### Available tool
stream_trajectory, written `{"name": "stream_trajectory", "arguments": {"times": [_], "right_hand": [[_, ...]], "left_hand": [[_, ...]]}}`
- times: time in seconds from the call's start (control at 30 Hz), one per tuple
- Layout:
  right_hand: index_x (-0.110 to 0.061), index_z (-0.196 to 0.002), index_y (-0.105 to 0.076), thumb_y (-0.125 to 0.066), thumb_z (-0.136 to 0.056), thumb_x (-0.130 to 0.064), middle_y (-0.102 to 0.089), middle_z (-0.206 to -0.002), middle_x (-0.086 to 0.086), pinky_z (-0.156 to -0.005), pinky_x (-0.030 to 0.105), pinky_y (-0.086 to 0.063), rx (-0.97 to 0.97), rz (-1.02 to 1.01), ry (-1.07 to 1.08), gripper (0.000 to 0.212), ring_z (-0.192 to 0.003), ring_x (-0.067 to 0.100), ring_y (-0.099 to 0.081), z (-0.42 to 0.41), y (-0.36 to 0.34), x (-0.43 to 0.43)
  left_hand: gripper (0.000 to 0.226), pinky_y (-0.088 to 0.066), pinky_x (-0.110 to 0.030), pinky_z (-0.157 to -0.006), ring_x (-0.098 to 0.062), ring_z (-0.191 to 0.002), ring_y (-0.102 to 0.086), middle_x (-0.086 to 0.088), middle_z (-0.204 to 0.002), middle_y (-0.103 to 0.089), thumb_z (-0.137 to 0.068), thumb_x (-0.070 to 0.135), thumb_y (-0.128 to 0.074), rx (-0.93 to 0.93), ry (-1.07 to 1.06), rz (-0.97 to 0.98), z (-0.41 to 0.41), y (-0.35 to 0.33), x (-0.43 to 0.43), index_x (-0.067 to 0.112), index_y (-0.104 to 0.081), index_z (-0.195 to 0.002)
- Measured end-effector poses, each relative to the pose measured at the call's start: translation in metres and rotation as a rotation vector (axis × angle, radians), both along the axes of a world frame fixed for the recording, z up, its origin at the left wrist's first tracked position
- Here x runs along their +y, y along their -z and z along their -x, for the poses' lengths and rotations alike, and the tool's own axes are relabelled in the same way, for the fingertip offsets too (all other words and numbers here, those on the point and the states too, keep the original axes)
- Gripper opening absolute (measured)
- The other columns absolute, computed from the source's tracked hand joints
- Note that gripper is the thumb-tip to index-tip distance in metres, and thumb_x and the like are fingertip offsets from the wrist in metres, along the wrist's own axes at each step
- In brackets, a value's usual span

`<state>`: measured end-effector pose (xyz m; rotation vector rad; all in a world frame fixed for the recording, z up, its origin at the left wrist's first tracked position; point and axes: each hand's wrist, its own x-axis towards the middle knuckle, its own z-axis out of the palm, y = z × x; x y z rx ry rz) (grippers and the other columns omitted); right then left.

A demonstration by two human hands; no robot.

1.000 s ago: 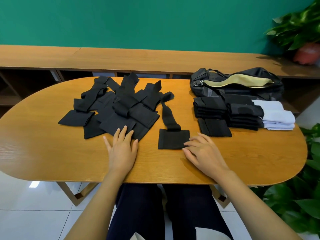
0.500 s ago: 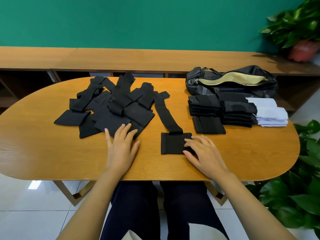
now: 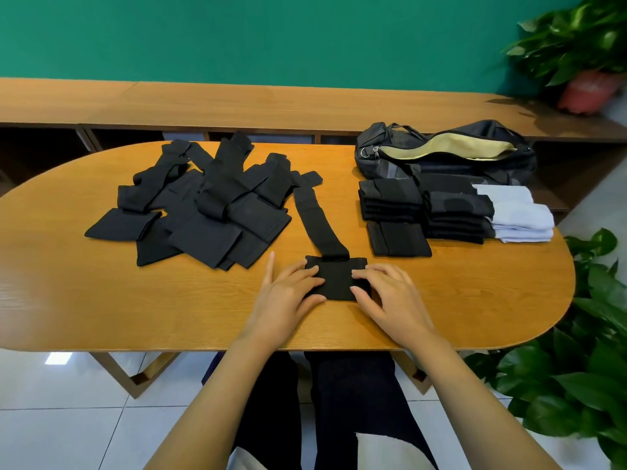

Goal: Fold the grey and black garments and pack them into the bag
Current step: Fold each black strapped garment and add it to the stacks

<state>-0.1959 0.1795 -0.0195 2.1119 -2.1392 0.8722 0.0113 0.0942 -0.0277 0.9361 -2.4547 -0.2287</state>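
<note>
L hand [image 3: 288, 296] & R hand [image 3: 390, 296] flank folded end of black garment [image 3: 334, 279] near table [image 3: 135, 300] edge, both bent onto it; pinch or press, can't tell. Long axis runs away from me, equidistant.

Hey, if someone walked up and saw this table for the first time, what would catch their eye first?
Probably the left hand and right hand, both resting on a black garment with a long strap at the near edge of the table. Next comes the loose pile of black garments on the left. Then the folded stacks on the right, in front of the open bag.
</note>
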Motion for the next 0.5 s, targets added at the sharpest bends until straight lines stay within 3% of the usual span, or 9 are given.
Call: {"name": "stream_trajectory", "arguments": {"times": [0.2,0.33,0.5], "right_hand": [[-0.027,-0.121,-0.064,-0.050,-0.085,-0.066,-0.061,-0.126,-0.012,-0.111,0.026,-0.020,0.077,0.069,-0.100,0.055,-0.125,0.005,-0.042,0.0023,0.0025,-0.0016],[-0.026,-0.112,-0.070,-0.049,-0.091,-0.054,-0.069,-0.110,-0.011,-0.115,0.027,-0.017,0.104,0.130,-0.123,0.041,-0.116,0.004,-0.051,0.0039,0.0049,-0.0038],[-0.025,-0.102,-0.072,-0.044,-0.098,-0.040,-0.069,-0.098,-0.012,-0.113,0.032,-0.025,0.037,0.172,-0.104,0.032,-0.101,0.000,-0.056,0.0048,0.0054,-0.0043]], "left_hand": [[0.045,-0.001,-0.040,-0.121,-0.014,-0.121,-0.054,0.006,-0.110,-0.072,-0.098,0.043,-0.037,0.115,-0.053,0.092,-0.0020,0.0004,0.0017,0.019,-0.074,-0.101],[0.044,0.000,-0.039,-0.121,-0.011,-0.118,-0.055,0.010,-0.104,-0.072,-0.097,0.046,-0.038,0.127,-0.040,0.069,-0.0031,-0.0016,0.0038,0.020,-0.074,-0.098],[0.047,0.003,-0.053,-0.119,-0.005,-0.126,-0.046,0.019,-0.108,-0.068,-0.083,0.068,-0.050,0.175,-0.037,-0.045,-0.0052,-0.0033,0.0083,0.030,-0.072,-0.098]]}}
